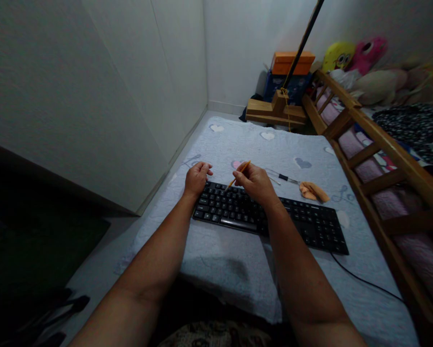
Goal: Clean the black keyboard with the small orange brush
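Observation:
A black keyboard (234,208) lies at a slant on a light blue cloth with heart prints. My left hand (197,178) is closed around its far left corner, fingers curled at the edge. Between the thumb and fingers of my right hand (254,180) is a thin orange brush (232,182), its tip pointing down at the upper left keys. Behind the keyboard lie a cotton swab (275,181), a slim metal tool with a black grip (283,177) and a crumpled orange-brown cloth (313,191). My right forearm hides some middle keys.
The keyboard's cable (364,277) runs off to the right. A wooden rail (377,140) borders the right side, with plush toys beyond. A pale panel wall (158,96) rises on the left. At the back stand a wooden base (263,112) with a pole and an orange box (292,62).

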`<state>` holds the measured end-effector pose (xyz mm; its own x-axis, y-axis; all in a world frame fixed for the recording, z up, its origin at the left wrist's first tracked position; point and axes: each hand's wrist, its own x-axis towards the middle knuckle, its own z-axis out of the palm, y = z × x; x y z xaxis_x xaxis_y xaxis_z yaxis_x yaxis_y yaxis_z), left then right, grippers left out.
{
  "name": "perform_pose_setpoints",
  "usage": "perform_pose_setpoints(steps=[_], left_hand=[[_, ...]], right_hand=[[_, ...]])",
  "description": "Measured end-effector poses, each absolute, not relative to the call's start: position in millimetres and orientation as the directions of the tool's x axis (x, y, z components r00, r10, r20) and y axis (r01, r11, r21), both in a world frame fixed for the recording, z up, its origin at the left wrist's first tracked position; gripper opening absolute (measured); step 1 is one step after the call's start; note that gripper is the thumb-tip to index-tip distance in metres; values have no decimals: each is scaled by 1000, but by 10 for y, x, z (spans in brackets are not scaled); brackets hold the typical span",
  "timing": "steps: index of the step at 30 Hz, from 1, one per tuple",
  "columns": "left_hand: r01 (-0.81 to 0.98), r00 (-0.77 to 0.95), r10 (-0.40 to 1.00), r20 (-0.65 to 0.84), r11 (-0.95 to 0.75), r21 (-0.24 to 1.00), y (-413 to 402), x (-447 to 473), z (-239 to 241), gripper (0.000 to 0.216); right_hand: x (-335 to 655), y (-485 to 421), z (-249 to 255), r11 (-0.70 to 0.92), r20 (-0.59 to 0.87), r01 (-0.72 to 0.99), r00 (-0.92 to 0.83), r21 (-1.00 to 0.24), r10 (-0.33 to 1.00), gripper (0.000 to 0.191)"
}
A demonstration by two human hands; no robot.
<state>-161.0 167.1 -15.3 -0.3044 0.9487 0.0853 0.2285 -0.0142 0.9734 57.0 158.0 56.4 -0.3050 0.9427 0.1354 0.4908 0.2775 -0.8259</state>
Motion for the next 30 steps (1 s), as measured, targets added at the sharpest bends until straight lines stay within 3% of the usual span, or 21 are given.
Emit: perform_pose_setpoints(steps=[5,12,19,30], left_hand=[[225,-313,945,94,-22,974,1668,-1611,-141,29],[226,-320,943,85,-11,974,1671,-1614,-135,30],[226,-314,946,83,-10,974,1668,-1627,-147,32],[228,-312,947,77,-5,974,1688,-1632,-167,31]], right_hand=[[554,1583,554,300,180,541,-265,-786,947,12],[503,1551,542,282,167,389,-302,-877,938,13],[412,1525,494,351,201,529,-321,-773,926,10],[421,1542,411,377,256,467,-303,-800,918,12]])
